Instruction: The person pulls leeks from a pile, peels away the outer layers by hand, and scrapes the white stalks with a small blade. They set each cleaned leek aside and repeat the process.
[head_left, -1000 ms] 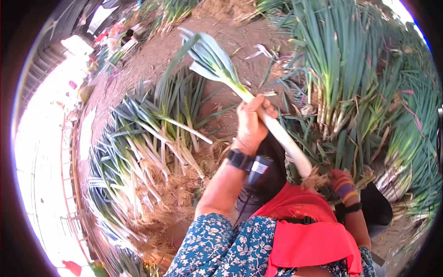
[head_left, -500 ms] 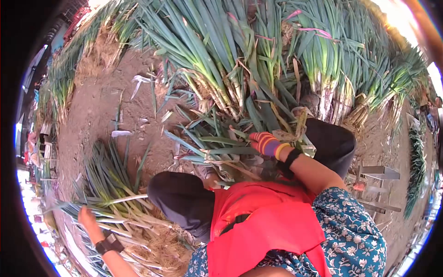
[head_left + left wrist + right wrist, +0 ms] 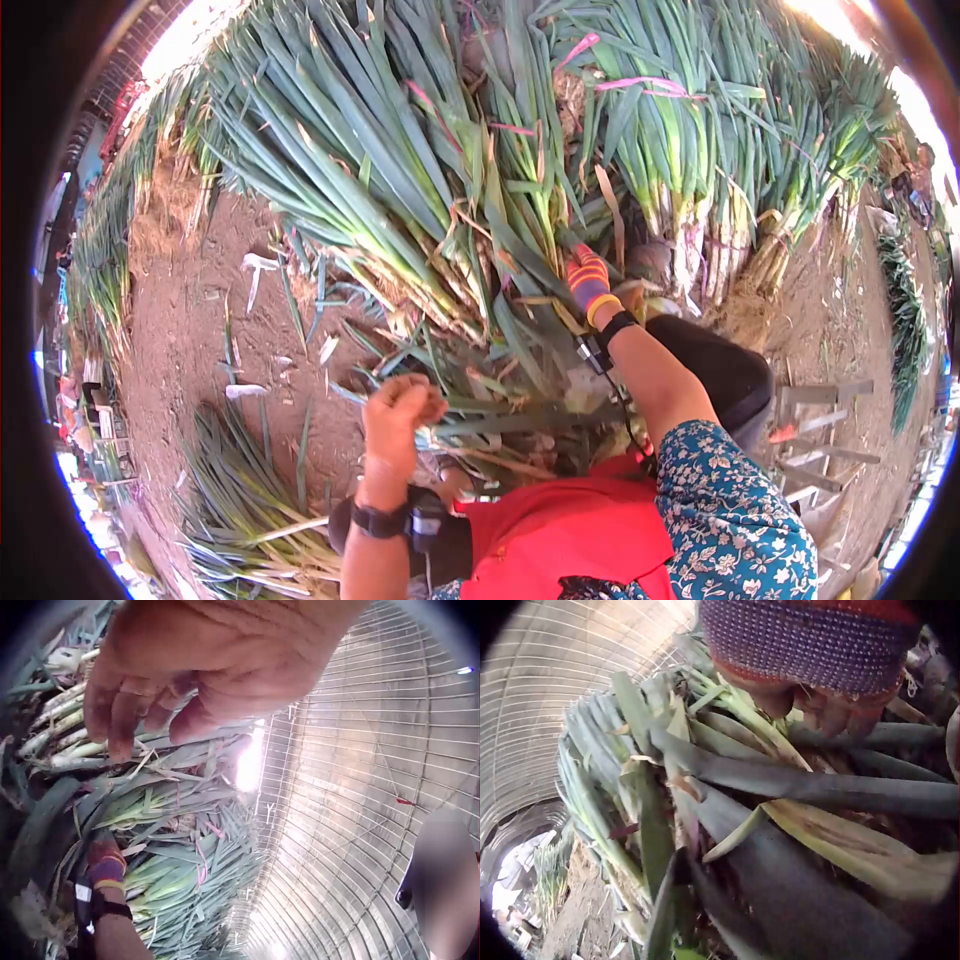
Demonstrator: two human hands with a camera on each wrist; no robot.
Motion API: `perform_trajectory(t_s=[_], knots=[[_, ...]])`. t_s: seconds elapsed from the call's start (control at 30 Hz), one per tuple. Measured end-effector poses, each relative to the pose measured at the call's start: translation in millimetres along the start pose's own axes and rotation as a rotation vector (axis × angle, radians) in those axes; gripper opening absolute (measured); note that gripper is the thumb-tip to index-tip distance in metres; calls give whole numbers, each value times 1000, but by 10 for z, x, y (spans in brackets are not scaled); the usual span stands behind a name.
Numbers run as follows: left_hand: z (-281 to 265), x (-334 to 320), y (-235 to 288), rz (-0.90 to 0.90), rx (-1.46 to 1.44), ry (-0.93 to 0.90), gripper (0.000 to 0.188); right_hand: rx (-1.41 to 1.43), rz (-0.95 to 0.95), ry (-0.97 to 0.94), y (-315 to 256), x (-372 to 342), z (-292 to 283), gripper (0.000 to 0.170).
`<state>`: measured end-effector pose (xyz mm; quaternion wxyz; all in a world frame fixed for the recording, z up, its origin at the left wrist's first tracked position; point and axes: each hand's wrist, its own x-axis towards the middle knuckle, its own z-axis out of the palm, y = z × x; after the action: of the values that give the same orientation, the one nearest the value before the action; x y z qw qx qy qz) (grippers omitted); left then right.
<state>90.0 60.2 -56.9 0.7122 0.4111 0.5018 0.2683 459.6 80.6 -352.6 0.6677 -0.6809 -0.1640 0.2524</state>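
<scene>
At your left, a pile of leeks [image 3: 225,475] lies on the soil [image 3: 170,330]. A big leek bunch [image 3: 350,180] slants ahead. Your bare left hand [image 3: 397,425] hangs near loose leaves, empty, its fingers loosely bent. Apart from it, your gloved right hand [image 3: 588,278] reaches among leek leaves [image 3: 817,786]; whether it grips any, I cannot tell. Rightmost stands a pink-tied bundle [image 3: 680,165].

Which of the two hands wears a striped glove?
The right hand, down among the leek leaves: its glove has red, yellow and purple bands, while the left hand is ungloved.
</scene>
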Motion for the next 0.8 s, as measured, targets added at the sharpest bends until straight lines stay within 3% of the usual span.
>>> perform_trajectory(t_s=[0.03,0.1,0.13,0.17,0.27,0.33,0.37,0.43,0.47,0.53,0.63,0.7,0.77,0.8], knots=[[113,23,29,-3,48,-5,21,-289,-273,-13,374,193,21,35],[278,72,65,-13,89,-74,20,-626,37,-157,-423,-102,201,40],[343,94,79,5,100,-68,20,-855,-131,-203,-166,-26,292,46],[412,124,94,-13,110,-97,20,-749,-149,-140,-75,-32,376,47],[566,216,106,-26,118,-129,20,-790,-118,-150,-315,2,425,43],[660,226,117,-33,151,-151,21,-534,217,-411,-347,18,287,32],[733,223,138,-41,150,-160,21,131,183,-477,-364,-74,276,21],[829,213,182,13,165,-148,22,-147,-121,-570,-891,-549,274,10],[853,233,163,46,154,-134,22,-142,-110,-573,-1211,-802,252,10],[869,270,131,129,145,-114,22,251,517,-602,-1788,-1146,173,14],[894,243,75,205,93,-89,24,172,387,-638,-1985,-1412,5,18],[901,174,61,247,27,-61,26,181,425,-674,-2510,-1765,-68,17],[869,96,116,331,50,-1,31,95,234,-813,-2891,-2118,-92,15],[852,27,178,346,10,-17,33,104,255,-831,-2994,-2266,-75,15]])
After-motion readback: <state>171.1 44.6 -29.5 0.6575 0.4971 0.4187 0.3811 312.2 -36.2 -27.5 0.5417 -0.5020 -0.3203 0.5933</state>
